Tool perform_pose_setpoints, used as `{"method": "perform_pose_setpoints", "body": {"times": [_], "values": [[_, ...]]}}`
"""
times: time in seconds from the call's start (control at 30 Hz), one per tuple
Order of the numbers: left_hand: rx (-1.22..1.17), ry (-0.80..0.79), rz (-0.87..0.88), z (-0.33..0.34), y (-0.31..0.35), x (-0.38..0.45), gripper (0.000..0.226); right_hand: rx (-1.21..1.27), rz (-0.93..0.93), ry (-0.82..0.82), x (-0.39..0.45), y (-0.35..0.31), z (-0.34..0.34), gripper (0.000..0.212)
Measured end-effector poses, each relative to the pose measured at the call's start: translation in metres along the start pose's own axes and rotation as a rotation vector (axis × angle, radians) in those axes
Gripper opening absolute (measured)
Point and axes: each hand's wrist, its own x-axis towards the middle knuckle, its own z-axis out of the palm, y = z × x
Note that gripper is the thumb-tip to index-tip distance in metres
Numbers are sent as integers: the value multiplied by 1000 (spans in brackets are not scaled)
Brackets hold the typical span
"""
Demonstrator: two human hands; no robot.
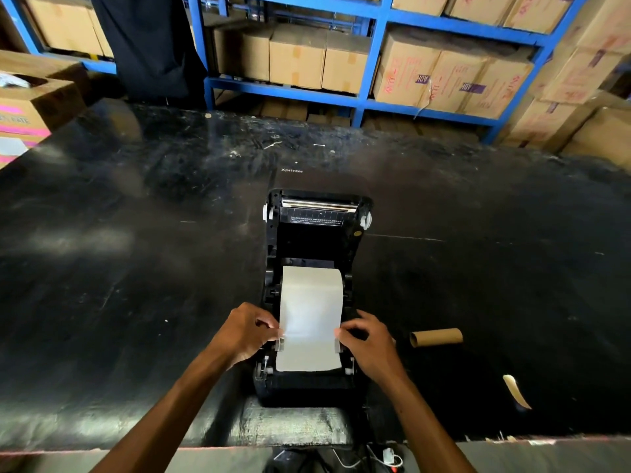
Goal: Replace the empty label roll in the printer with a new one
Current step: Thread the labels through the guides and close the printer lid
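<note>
A black label printer (358,233) sits open on the dark table, its lid tilted back. A new white label roll (312,285) lies in its bay, and its paper strip (309,356) runs toward me over the front. My left hand (244,331) pinches the strip's left edge at the grey paper guide. My right hand (368,339) pinches the right edge at the other guide. The empty brown cardboard core (437,337) lies on the table to the right of the printer.
The black scuffed table (136,268) stretches wide on both sides. A torn scrap of backing paper (515,390) lies at the right front. Blue shelving (372,52) with cardboard boxes stands behind. An open box (30,104) sits at the far left. Cables (386,459) hang below the front edge.
</note>
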Motion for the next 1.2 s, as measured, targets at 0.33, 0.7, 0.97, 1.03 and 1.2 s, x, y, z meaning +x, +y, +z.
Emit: {"method": "perform_pose_setpoints", "body": {"times": [0.33, 0.7, 0.97, 1.03, 1.2], "values": [[38, 59, 27, 5, 1, -3, 9, -139, -99, 137, -11, 1, 1, 6], [100, 148, 36, 11, 4, -6, 6, -393, -621, -96, -44, 9, 2, 19], [472, 266, 592, 48, -15, -73, 31, -369, -680, 9, -60, 18, 6, 15], [549, 309, 648, 50, -16, -81, 14, -368, -682, 24, -67, 20, 7, 15], [596, 335, 565, 56, -3, -108, 20, -381, -669, 2, -81, 28, 7, 18]]}}
